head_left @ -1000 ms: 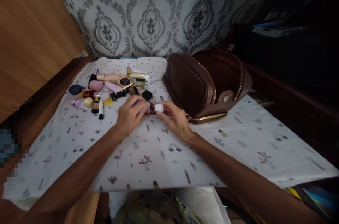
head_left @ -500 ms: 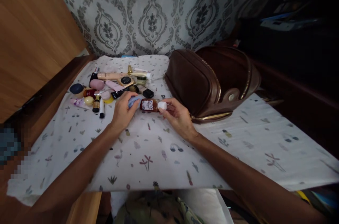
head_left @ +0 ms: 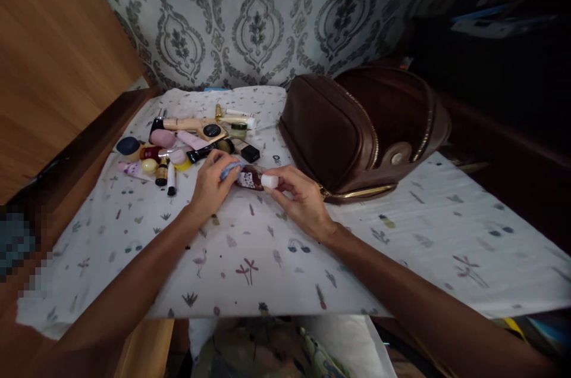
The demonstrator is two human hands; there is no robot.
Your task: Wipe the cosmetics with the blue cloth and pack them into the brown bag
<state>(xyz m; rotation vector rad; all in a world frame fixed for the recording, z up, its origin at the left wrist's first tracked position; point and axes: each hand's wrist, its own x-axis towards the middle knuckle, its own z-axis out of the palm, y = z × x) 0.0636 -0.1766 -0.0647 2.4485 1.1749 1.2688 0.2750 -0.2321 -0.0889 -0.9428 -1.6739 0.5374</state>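
A small bottle (head_left: 250,178) with reddish-brown contents and a white printed label lies between my hands, just above the patterned cloth. My right hand (head_left: 304,198) pinches its white cap (head_left: 269,181) between thumb and fingertips. At the bottle's other end, my left hand (head_left: 213,183) is closed on a crumpled light-blue cloth (head_left: 226,171), which presses against the bottle's base and side. Part of the blue cloth is hidden under the left fingers. Just beyond my left hand lie cosmetics, among them a black tube (head_left: 207,150) and a dark-capped bottle (head_left: 247,150).
An open brown leather bag (head_left: 325,134) stands at the right, close to my right hand. More cosmetics, such as a pink sponge (head_left: 163,138) and a beige tube (head_left: 187,124), lie at the left. A white printed cloth (head_left: 276,277) covers the table. Wooden furniture (head_left: 62,68) borders the left side.
The bottle has turned and tilted a little in my hands, with its cap end shifting left. The blue cloth now reaches further over the bottle's label end. The view has shifted slightly.
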